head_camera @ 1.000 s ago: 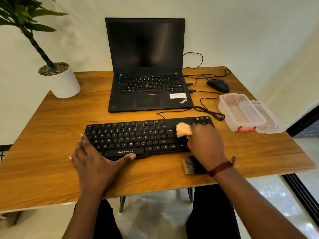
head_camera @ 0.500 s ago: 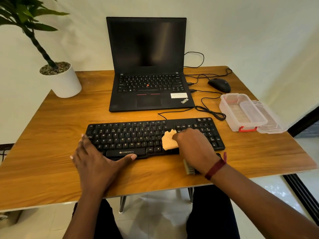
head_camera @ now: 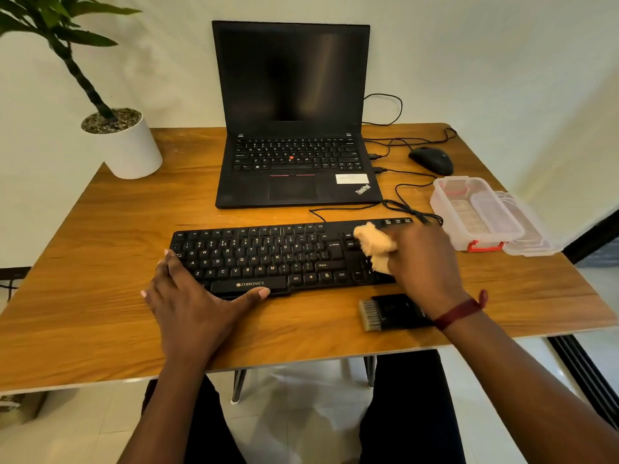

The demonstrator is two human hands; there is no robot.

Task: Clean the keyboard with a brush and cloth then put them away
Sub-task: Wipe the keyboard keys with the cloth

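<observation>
A black keyboard [head_camera: 261,256] lies across the middle of the wooden table [head_camera: 100,296]. My right hand [head_camera: 422,262] grips a crumpled beige cloth [head_camera: 373,244] and presses it on the keyboard's right end, over the number pad. My left hand [head_camera: 191,303] lies flat at the keyboard's left front corner, thumb along the front edge under the space bar. A black brush [head_camera: 388,312] with grey bristles rests on the table just in front of the keyboard's right end, partly under my right wrist.
An open black laptop [head_camera: 294,162] stands behind the keyboard. A clear plastic box [head_camera: 475,212] with a red clip and its lid sit at the right edge. A black mouse [head_camera: 431,159] and cables lie at the back right. A potted plant [head_camera: 124,145] stands back left.
My right hand slid the cloth left to the keyboard's middle, then back right to the number pad end. The left hand stayed put.
</observation>
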